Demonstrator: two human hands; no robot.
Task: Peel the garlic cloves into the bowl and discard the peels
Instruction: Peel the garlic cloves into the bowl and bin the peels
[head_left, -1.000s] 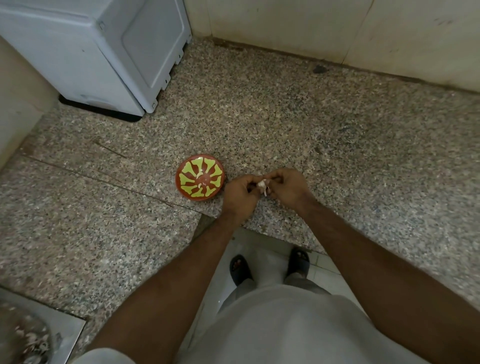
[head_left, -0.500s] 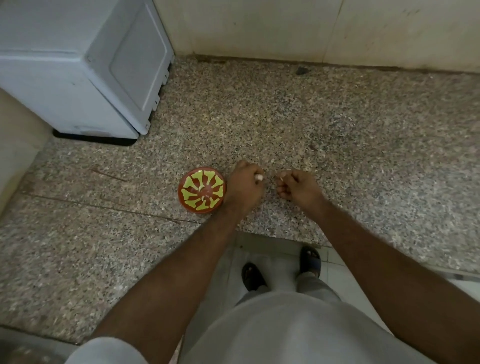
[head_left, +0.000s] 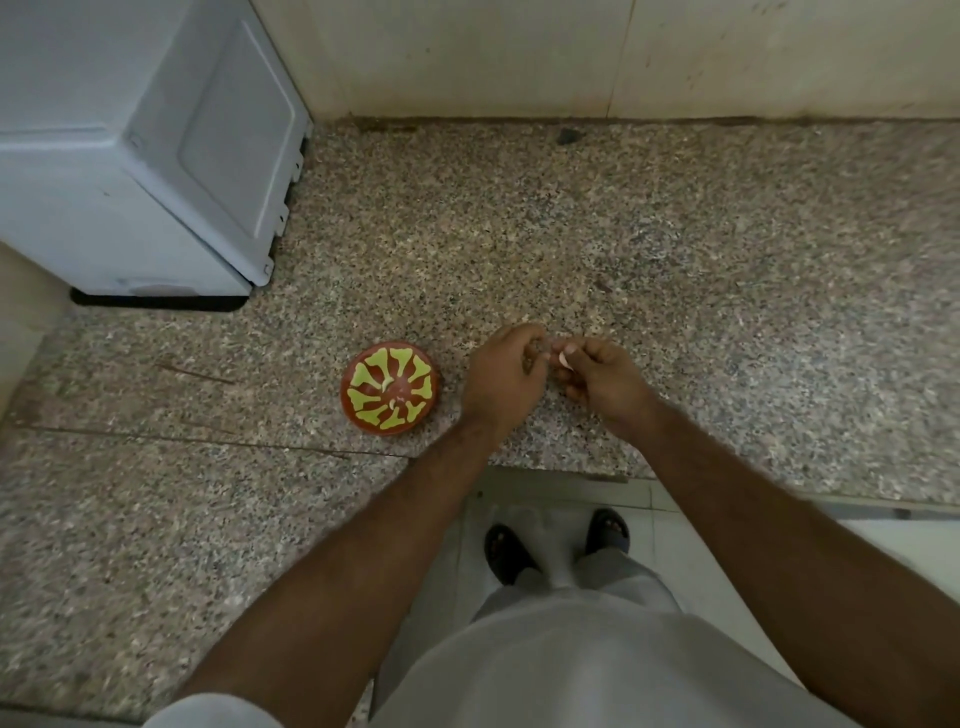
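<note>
Head view: at frame centre, over the speckled tabletop (head_left: 675, 249), the right hand (head_left: 605, 382) holds a pale garlic clove (head_left: 564, 358) in a pinching grip while the left hand (head_left: 501, 379), fingers curled, meets it; whether the left grip holds anything cannot be told. Peeling appears under way; next, strip the skin, then drop the clove into the red-and-yellow bowl (head_left: 390, 385) just left of the hands. No readable writing, including on the white appliance (head_left: 130, 156) at upper left.

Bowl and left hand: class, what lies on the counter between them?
In the head view, only bare speckled countertop shows between the red-and-yellow bowl and the left hand; nothing rests in that gap.
</note>
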